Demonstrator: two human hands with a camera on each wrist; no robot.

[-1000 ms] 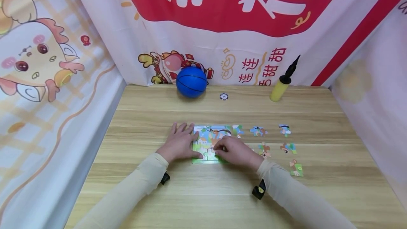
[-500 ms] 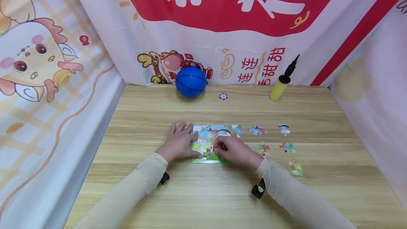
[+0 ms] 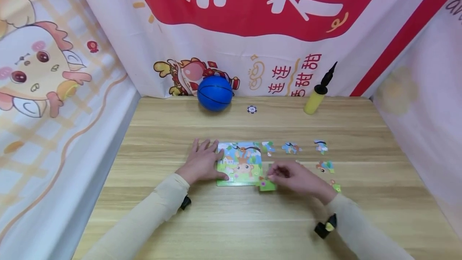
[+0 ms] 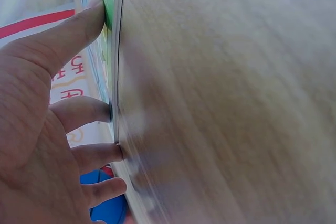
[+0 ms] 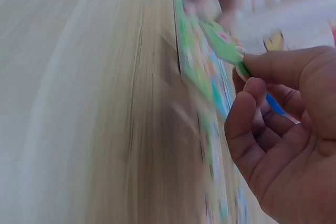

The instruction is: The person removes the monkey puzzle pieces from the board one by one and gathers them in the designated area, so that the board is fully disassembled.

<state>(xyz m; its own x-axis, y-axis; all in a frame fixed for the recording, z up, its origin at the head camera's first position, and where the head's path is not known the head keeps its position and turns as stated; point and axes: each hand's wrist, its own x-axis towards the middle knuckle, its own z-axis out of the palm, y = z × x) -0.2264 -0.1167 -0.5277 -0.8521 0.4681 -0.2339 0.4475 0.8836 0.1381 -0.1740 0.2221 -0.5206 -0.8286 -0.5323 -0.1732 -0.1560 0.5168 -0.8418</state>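
Observation:
A puzzle board (image 3: 238, 184) lies flat on the table, with a cartoon animal picture in its tray. Spread over its left side is my left hand (image 3: 199, 163); in the left wrist view the thumb (image 4: 79, 30) rests on the green edge and the other fingers reach along the rim. My right hand (image 3: 296, 176) pinches a green puzzle piece (image 3: 267, 184) with a pink flower, just off the board's lower right corner. In the right wrist view thumb and forefinger grip that puzzle piece (image 5: 223, 44) by its edge, raised above the table.
Several loose puzzle pieces (image 3: 290, 147) lie right of the board, some hidden by the right hand. Farther back are a blue ball (image 3: 215, 93), a small round chip (image 3: 252, 109) and a yellow hand pump (image 3: 314, 100). Printed cloth walls (image 3: 216, 51) border the table (image 3: 202, 228).
The right hand has moved from over the board to its right, carrying the green puzzle piece. The picture's lower part is now uncovered. My left hand has stayed on the board.

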